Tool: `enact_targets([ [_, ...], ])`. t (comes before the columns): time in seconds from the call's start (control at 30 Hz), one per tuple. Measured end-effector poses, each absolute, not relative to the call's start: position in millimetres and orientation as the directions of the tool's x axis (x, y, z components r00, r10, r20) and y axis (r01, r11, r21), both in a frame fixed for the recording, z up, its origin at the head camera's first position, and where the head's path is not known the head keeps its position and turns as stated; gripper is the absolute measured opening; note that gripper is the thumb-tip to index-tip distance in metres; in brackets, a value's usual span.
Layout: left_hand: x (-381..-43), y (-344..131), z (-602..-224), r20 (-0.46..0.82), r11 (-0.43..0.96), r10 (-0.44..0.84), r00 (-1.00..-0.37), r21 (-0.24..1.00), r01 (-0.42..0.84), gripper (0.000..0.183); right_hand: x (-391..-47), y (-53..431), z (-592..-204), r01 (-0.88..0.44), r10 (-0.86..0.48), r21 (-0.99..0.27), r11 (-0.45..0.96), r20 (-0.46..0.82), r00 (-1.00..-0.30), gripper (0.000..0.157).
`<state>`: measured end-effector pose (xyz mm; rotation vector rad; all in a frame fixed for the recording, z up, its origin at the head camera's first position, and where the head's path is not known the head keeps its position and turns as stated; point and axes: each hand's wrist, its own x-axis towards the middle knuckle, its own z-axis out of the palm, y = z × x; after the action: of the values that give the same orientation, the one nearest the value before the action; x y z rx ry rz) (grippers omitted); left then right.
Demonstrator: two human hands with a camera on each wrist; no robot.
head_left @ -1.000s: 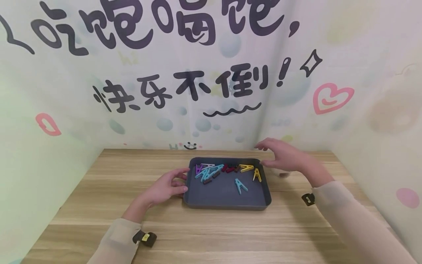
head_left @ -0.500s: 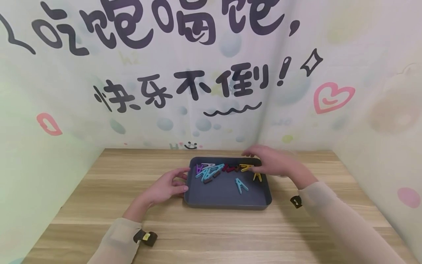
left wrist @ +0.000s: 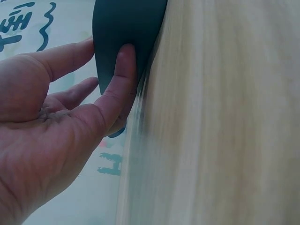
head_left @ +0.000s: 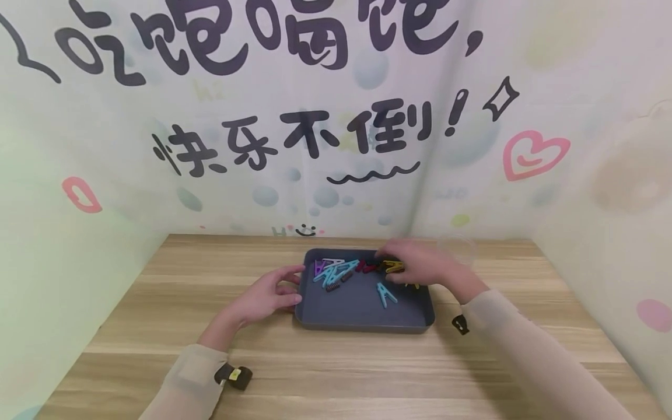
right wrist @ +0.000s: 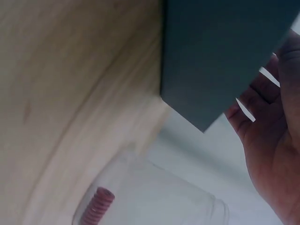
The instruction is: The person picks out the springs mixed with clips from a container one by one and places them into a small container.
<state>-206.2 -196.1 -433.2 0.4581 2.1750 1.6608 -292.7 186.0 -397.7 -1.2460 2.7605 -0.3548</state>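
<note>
A dark grey tray holds several small things. My left hand is at its left side; in the left wrist view the fingertips touch the tray's wall. My right hand reaches over the back right corner, fingers spread and lowered near a yellow clothespin. A second yellow clothespin is mostly hidden beneath this hand. Light blue clothespins lie at the back left beside a purple clothespin; another blue clothespin lies apart. Dark red pieces lie at the back.
Small ribbed brown pieces lie near the blue clothespins. A clear jar stands right of the tray, largely behind my right wrist, with a ribbed red piece inside. The wooden table meets a printed wall covering at the back.
My right hand has moved left and down from the tray's back right edge to above the yellow clothespins. The left hand has stayed at the tray's left side.
</note>
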Motion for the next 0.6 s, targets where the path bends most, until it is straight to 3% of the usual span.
enact_targets([
  [0.6,-207.0,-197.1,-433.7,-0.088,0.262,0.469,-0.879,0.964,0.044,0.070,-290.7,176.0,-408.3,-0.728,-0.733,-0.091,0.680,-0.041,-0.679,0.035],
])
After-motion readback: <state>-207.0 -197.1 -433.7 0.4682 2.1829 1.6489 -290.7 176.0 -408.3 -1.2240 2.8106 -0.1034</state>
